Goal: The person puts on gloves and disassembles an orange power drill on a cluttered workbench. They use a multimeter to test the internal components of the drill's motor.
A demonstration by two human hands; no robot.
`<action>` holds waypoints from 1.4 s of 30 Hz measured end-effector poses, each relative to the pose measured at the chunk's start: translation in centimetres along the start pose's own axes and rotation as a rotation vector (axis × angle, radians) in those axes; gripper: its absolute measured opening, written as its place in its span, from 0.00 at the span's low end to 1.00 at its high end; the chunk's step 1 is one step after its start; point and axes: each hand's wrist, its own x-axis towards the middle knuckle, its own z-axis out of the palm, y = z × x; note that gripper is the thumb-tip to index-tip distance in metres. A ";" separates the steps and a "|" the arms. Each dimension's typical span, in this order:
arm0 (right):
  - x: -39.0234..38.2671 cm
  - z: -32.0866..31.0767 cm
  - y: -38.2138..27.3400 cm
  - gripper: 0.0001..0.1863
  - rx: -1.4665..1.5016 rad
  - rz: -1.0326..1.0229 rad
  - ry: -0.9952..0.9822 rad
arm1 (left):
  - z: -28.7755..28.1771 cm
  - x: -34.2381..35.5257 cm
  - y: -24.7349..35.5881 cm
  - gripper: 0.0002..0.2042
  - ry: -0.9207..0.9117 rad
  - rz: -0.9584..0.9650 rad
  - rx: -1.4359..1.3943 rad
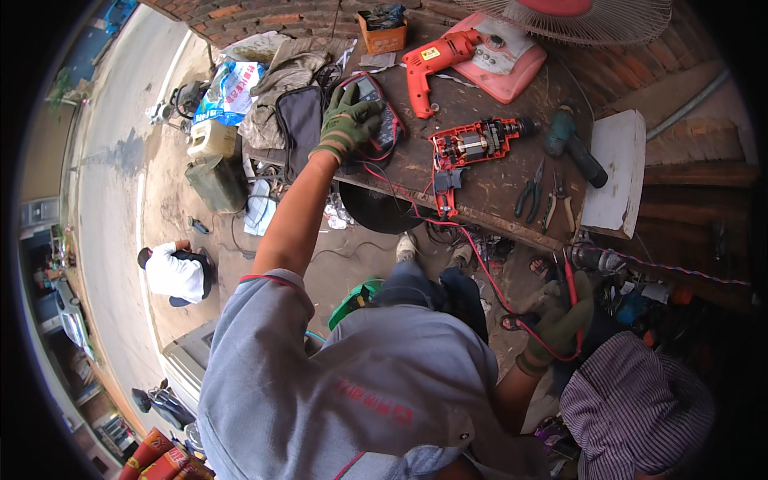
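Note:
My left hand (pixel 349 122), in a green glove, lies over a multimeter (pixel 387 130) with a red edge, its fingers spread across the meter's face and covering part of it. My right hand (pixel 565 322), also gloved, is low at the right, closed around red and black test probes (pixel 571 282) that point up. Red test leads (pixel 478 254) run from the meter over the table edge to that hand. On the table between them lies an opened orange power drill (pixel 477 147), its motor and switch exposed.
A closed orange drill (pixel 432 66) lies by a pink-and-white fan base (pixel 504 64). Pliers (pixel 529 198), more pliers (pixel 558 202) and a teal cordless tool (pixel 573 144) line the table's right. A person in a striped top (pixel 640 400) is close at my right; another person (pixel 174 274) crouches left.

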 end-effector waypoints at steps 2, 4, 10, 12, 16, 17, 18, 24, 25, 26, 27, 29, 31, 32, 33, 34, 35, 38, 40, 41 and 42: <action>-0.3 -0.1 -0.2 0.26 -0.007 -0.023 -0.024 | 0.2 0.2 0.5 0.14 0.038 -0.035 -0.112; 0.0 0.0 -0.5 0.25 -0.034 -0.078 -0.077 | 1.5 -0.4 0.7 0.14 0.138 -0.127 -0.061; 0.6 0.1 0.7 0.25 -0.179 -0.271 -0.049 | 5.0 -1.7 3.6 0.18 0.435 -0.392 -0.104; 0.5 0.1 0.2 0.26 -0.104 -0.157 -0.036 | 5.3 -2.1 4.9 0.21 0.561 -0.411 -0.252; 0.8 0.4 -1.0 0.27 0.183 0.163 0.014 | 5.3 -3.4 5.3 0.31 0.611 -0.406 -0.336; 0.8 0.3 -0.9 0.27 0.212 0.192 -0.002 | 5.2 -3.6 5.4 0.32 0.602 -0.400 -0.333; 0.8 0.2 -0.7 0.27 0.240 0.221 -0.021 | 4.7 -3.5 5.5 0.39 0.541 -0.382 -0.245; 1.1 1.2 -0.3 0.29 0.211 0.188 -0.047 | 4.6 -2.7 6.3 0.47 0.463 -0.448 -0.228; 1.3 1.4 -0.5 0.30 0.187 0.161 -0.046 | 4.7 -2.6 6.3 0.48 0.466 -0.449 -0.261; 1.5 1.6 -0.8 0.30 0.185 0.151 -0.032 | 4.8 -2.6 6.5 0.48 0.442 -0.456 -0.269; 1.8 1.9 -1.2 0.30 0.186 0.142 -0.022 | 4.3 -2.5 6.8 0.49 0.418 -0.466 -0.274; 1.8 2.2 -1.2 0.30 0.188 0.125 -0.004 | 2.8 -2.0 8.2 0.49 0.315 -0.488 -0.154; 1.6 2.1 -0.5 0.30 0.191 0.116 -0.007 | 1.9 -2.0 10.9 0.49 0.148 -0.523 0.105; 1.6 2.1 -0.2 0.30 0.103 0.004 -0.019 | 3.6 -2.4 10.2 0.47 0.083 -0.514 0.143; 1.8 2.1 -0.2 0.29 0.014 -0.108 -0.031 | 4.3 -2.6 9.5 0.46 0.092 -0.491 0.130; 2.1 2.0 -0.3 0.29 -0.041 -0.166 -0.042 | 4.6 -2.6 8.8 0.45 0.103 -0.465 0.115; 2.5 2.0 -0.4 0.29 -0.092 -0.226 -0.052 | 4.7 -3.0 8.1 0.44 0.114 -0.440 0.100; 2.9 1.7 -0.7 0.27 -0.111 -0.187 -0.083 | 2.3 -3.4 5.9 0.38 0.022 -0.365 -0.039; 3.0 1.9 -0.1 0.26 -0.068 -0.114 -0.106 | 0.7 -4.0 3.7 0.37 -0.023 -0.293 -0.093; 2.8 2.0 -0.3 0.25 0.059 0.003 -0.098 | 0.2 -4.1 3.1 0.35 -0.043 -0.267 -0.063; 2.8 2.4 -1.0 0.25 0.195 0.118 -0.090 | -0.9 -4.0 4.0 0.33 -0.067 -0.283 0.027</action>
